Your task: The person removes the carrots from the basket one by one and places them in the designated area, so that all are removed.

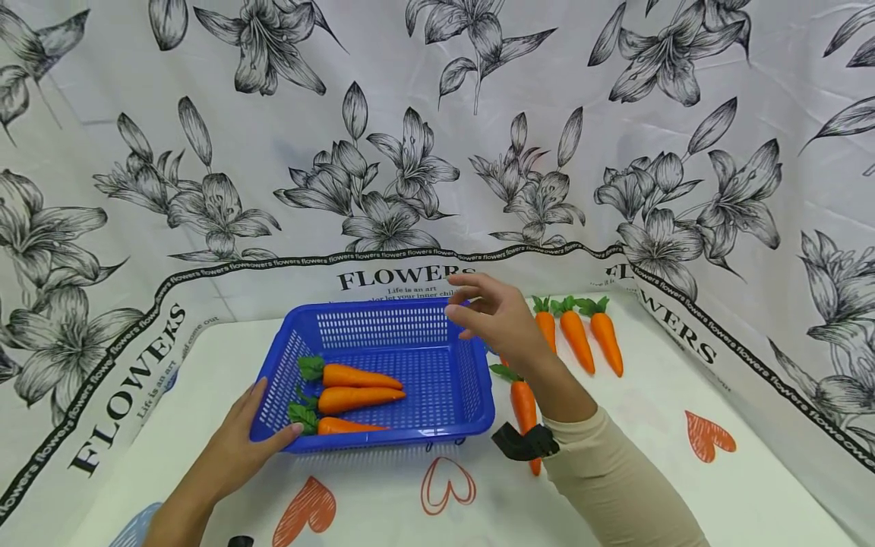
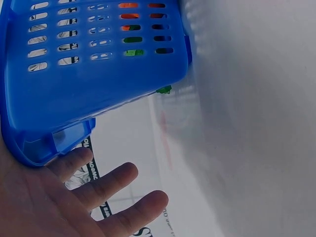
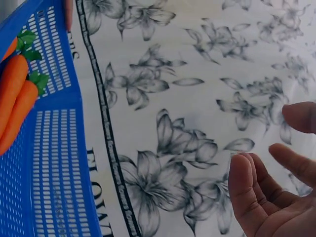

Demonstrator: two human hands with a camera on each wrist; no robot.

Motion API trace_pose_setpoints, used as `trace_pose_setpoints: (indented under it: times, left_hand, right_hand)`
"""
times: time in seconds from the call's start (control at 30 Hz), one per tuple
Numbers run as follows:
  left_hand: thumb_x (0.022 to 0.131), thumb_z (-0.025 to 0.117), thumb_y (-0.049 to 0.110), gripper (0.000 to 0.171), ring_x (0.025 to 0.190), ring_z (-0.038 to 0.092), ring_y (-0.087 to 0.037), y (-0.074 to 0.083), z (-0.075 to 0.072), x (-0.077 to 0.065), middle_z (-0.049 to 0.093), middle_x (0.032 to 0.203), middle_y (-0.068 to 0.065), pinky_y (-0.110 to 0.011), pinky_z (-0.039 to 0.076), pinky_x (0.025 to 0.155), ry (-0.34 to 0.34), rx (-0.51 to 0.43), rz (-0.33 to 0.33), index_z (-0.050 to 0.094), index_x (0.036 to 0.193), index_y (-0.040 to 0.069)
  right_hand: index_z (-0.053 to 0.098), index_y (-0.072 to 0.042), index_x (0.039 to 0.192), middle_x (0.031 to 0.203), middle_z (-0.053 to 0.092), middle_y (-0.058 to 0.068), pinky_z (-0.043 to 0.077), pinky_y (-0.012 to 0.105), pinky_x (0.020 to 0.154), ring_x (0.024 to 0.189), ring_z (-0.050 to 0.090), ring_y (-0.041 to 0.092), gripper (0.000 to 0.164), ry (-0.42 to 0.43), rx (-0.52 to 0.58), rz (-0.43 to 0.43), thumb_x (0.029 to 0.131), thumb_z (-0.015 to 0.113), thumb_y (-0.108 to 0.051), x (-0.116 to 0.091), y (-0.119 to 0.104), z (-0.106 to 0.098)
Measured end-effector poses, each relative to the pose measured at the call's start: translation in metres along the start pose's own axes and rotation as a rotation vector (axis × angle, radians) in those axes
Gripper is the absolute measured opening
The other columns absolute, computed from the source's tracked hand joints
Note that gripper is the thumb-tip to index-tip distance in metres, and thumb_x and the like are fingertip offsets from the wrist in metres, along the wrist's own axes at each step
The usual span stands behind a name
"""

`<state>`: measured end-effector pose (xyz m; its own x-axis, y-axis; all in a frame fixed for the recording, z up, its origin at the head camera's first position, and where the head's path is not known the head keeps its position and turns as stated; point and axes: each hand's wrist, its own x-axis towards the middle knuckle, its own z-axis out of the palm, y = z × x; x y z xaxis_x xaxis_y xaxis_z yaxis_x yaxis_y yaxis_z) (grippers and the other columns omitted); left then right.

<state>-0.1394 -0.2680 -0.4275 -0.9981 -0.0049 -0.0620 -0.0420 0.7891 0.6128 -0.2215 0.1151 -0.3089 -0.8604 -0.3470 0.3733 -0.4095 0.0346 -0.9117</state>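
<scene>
Blue basket point(image 1: 440, 433) holding carrots; left grip point(image 1: 235, 433) at its near-left corner, right grip point(image 1: 502, 315) near its far-right corner.

Nearest, red hearts point(image 1: 307, 513) are showing on the white counter point(image 1: 745, 501). Left grip is lying spread, fingers straight, touching the basket, thumb at the near rim. Three carrots point(image 1: 362, 377) are lying inside, at left, leaves pointing left. A single carrot point(image 1: 524, 403) is lying right of the basket, partly covered by a black strap point(image 1: 513, 447). Right grip is hovering loosely bent, thumb and fingertips standing apart, holding nothing. Beyond, three farther carrots point(image 1: 607, 342) are lying side by side. Farthest, a floral cloth point(image 1: 383, 64) is reading "FLOWERS" and "Life is an art"; its black band point(image 1: 307, 260) is repeating "flowers".
</scene>
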Motion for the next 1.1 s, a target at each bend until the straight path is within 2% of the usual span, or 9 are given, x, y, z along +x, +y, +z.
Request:
trace_pose_setpoints:
  times: [0.1, 0.37, 0.6, 0.83, 1.1]
  left_hand:
    - [0.087, 0.061, 0.058, 0.107, 0.129, 0.02, -0.06, 0.0, 0.001, 0.0, 0.004, 0.153, -0.033, -0.076, 0.021, 0.095, -0.003, 0.004, -0.006, -0.005, 0.155, 0.01]
    - [0.088, 0.06, 0.058, 0.106, 0.128, 0.021, -0.061, -0.001, 0.001, 0.002, 0.003, 0.153, -0.033, -0.076, 0.022, 0.094, -0.004, 0.014, -0.007, -0.006, 0.154, 0.009]
    - [0.088, 0.061, 0.057, 0.105, 0.128, 0.021, -0.061, -0.003, 0.002, 0.002, 0.004, 0.153, -0.033, -0.076, 0.021, 0.095, -0.003, 0.02, -0.002, -0.006, 0.154, 0.009]
    - [0.089, 0.061, 0.055, 0.105, 0.13, 0.018, -0.06, -0.001, 0.002, 0.002, 0.003, 0.153, -0.033, -0.075, 0.02, 0.096, -0.015, 0.01, 0.001, -0.006, 0.154, 0.008]
    - [0.088, 0.061, 0.057, 0.107, 0.129, 0.02, -0.061, 0.001, 0.0, 0.0, 0.004, 0.152, -0.034, -0.076, 0.02, 0.095, -0.011, 0.022, -0.018, -0.006, 0.154, 0.008]
  right_hand:
    - [0.056, -0.007, 0.135, 0.11, 0.06, 0.016, 0.056, 0.05, 0.073, 0.093, 0.061, 0.036, 0.045, -0.055, 0.033, -0.018, 0.091, 0.067, -0.011, 0.015, 0.006, 0.011]
    - [0.053, -0.002, 0.136, 0.114, 0.061, 0.015, 0.056, 0.047, 0.075, 0.093, 0.063, 0.032, 0.047, -0.15, 0.044, -0.028, 0.091, 0.067, -0.01, 0.048, 0.028, 0.039]
    - [0.055, -0.007, 0.135, 0.117, 0.06, 0.017, 0.055, 0.038, 0.08, 0.097, 0.063, 0.024, 0.045, -0.21, 0.024, 0.015, 0.092, 0.067, -0.015, 0.063, 0.043, 0.059]
    - [0.058, -0.018, 0.134, 0.117, 0.06, 0.007, 0.054, 0.034, 0.082, 0.102, 0.062, 0.017, 0.045, -0.23, -0.008, 0.063, 0.09, 0.07, -0.023, 0.077, 0.067, 0.073]
    - [0.057, -0.024, 0.136, 0.118, 0.06, -0.001, 0.052, 0.031, 0.082, 0.102, 0.061, 0.013, 0.047, -0.274, -0.04, 0.102, 0.09, 0.07, -0.025, 0.088, 0.08, 0.091]
